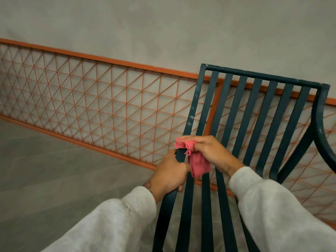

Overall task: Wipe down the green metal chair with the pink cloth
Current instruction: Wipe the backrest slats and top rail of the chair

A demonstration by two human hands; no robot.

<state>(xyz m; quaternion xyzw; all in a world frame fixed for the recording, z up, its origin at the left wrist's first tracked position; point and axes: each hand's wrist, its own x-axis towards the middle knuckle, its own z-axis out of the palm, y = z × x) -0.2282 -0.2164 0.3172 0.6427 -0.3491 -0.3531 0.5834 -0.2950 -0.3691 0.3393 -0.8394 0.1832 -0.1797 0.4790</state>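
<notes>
Against orange mesh railing (101, 99), slatted dark-green chair (241, 113) shows pale scuffs.

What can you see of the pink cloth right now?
The pink cloth looks like soft, thin fabric, crumpled into a bunch. The right hand pinches its upper part against an outer upright of the green chair, on the side of the backrest. A loose flap hangs down below that hand. The left hand grips the same upright just beneath; whether it touches the cloth is unclear.
</notes>
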